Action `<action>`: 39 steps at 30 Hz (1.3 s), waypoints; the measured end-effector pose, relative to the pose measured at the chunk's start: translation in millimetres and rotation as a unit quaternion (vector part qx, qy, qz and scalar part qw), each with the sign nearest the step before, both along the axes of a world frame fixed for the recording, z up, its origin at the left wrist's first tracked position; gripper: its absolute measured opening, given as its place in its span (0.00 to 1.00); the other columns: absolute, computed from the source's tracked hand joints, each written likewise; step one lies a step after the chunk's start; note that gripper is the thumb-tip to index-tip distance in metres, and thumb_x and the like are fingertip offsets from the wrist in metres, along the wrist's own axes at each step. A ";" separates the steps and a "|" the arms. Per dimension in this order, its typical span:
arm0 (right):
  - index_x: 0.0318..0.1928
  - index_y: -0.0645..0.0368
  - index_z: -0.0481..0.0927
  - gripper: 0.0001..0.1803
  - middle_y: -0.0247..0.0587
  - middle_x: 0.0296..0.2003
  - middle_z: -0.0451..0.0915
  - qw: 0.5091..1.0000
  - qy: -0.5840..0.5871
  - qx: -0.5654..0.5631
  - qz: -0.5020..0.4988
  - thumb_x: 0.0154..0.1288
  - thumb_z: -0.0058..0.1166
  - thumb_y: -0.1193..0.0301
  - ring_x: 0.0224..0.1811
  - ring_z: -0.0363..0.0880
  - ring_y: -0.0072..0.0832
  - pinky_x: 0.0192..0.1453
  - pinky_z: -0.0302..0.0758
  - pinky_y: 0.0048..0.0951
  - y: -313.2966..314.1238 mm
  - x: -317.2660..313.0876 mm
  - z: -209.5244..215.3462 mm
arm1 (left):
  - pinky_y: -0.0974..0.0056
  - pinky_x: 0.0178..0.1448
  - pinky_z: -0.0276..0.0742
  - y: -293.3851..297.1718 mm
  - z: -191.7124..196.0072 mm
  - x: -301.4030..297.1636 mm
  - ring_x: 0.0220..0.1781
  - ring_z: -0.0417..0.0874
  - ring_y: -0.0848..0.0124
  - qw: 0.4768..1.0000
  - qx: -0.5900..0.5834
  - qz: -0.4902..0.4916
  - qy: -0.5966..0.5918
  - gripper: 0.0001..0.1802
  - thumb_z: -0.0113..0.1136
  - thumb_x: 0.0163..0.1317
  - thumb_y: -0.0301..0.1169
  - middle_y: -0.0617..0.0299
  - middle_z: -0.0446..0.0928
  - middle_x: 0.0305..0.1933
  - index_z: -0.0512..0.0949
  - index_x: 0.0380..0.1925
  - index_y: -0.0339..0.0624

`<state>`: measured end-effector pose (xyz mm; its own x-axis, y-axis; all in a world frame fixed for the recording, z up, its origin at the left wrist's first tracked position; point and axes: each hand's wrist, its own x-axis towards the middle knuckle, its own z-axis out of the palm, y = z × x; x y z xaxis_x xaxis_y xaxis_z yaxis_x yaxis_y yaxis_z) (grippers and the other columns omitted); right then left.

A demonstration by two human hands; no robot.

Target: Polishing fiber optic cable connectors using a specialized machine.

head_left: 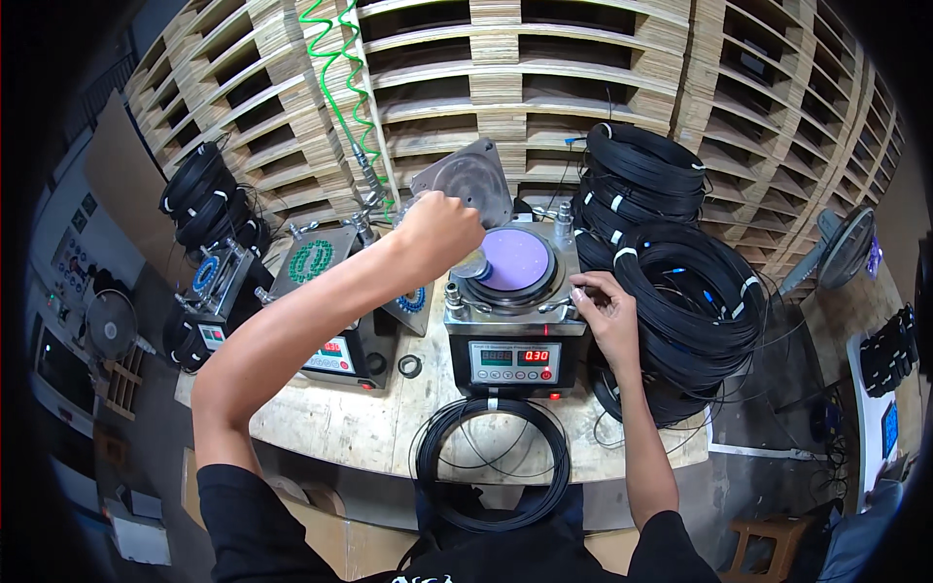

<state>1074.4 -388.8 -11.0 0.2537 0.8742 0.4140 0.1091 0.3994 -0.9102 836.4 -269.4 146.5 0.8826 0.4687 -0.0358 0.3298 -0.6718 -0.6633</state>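
Note:
In front of me stands a benchtop polishing machine (515, 335) with a lit red display. A round purple polishing film (518, 260) lies on its turntable. My left hand (442, 231) is closed in a fist above the film's left edge. Below that fist shows a small clear bottle-like piece (474, 265), mostly hidden by the hand. My right hand (606, 299) is at the machine's right corner, thumb and fingers bent together near a metal clamp lever (556, 304). What they hold, if anything, is too small to make out. A grey metal plate (471, 183) stands tilted behind the turntable.
A coil of black cable (493, 466) hangs over the front table edge. Large black cable coils (688, 291) are piled at the right. Further left is a second machine with a green-ringed fixture (311, 262). A small black ring (409, 366) lies on the wooden table (379, 428).

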 end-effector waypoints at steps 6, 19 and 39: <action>0.49 0.67 0.85 0.11 0.33 0.45 0.79 1.000 -0.005 0.001 0.005 0.67 0.60 0.78 0.32 0.70 0.11 0.37 0.67 0.16 -1.5 -2.6 3.2 | 0.56 0.39 0.86 2.5 7.5 3.5 0.40 0.90 0.56 0.995 -0.073 0.020 -0.064 0.12 0.72 0.52 0.29 0.55 0.87 0.33 0.86 0.38 0.43; 0.48 0.68 0.84 0.10 0.30 0.42 0.79 1.000 -0.026 0.009 -0.014 0.68 0.60 0.78 0.36 0.70 0.12 0.42 0.67 0.17 2.3 0.2 -6.3 | 0.59 0.54 0.80 -27.7 -180.8 -128.8 0.51 0.87 0.61 0.578 -0.358 0.156 -0.717 0.34 0.76 0.54 0.29 0.45 0.84 0.48 0.66 0.56 0.36; 0.49 0.66 0.84 0.16 0.35 0.32 0.84 0.970 -0.236 0.009 0.052 0.74 0.58 0.64 0.33 0.79 0.17 0.40 0.77 0.24 82.1 -2.6 81.4 | 0.53 0.80 0.56 -70.1 -269.2 -104.8 0.77 0.62 0.47 0.587 -0.240 0.147 -0.759 0.53 0.70 0.54 0.23 0.41 0.60 0.75 0.51 0.77 0.38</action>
